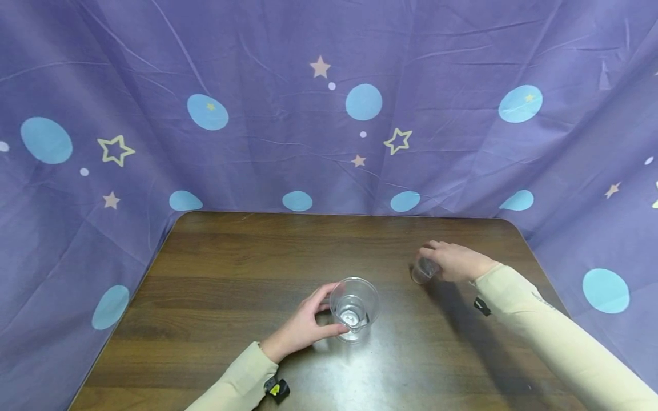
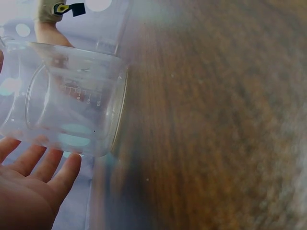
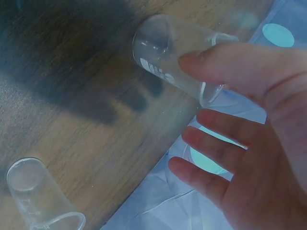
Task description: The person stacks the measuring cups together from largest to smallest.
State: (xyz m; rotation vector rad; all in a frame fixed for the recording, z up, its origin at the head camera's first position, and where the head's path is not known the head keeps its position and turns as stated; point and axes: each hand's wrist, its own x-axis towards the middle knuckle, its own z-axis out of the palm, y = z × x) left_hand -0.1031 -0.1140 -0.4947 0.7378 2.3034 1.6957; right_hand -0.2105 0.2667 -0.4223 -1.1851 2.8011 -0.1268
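A large clear glass beaker [image 1: 369,311] stands upright on the table, and a smaller rim shows inside it. My left hand [image 1: 304,326] holds it from the left, with thumb and fingers on either side of its upper wall. Printed measuring marks are visible on the glass beaker [image 2: 79,108] in the left wrist view. Farther back on the right, my right hand [image 1: 459,262] grips a small clear beaker [image 1: 422,273] from above. In the right wrist view, the thumb lies along the small beaker [image 3: 160,48] while three fingers extend free of it. The index finger is hidden.
The brown wooden table [image 1: 231,268] has rounded back corners. A purple curtain [image 1: 277,125] with stars and blue spots surrounds its back and sides. A small black-and-yellow device [image 1: 278,390] hangs at my left wrist, and a black one [image 1: 482,306] at the right.
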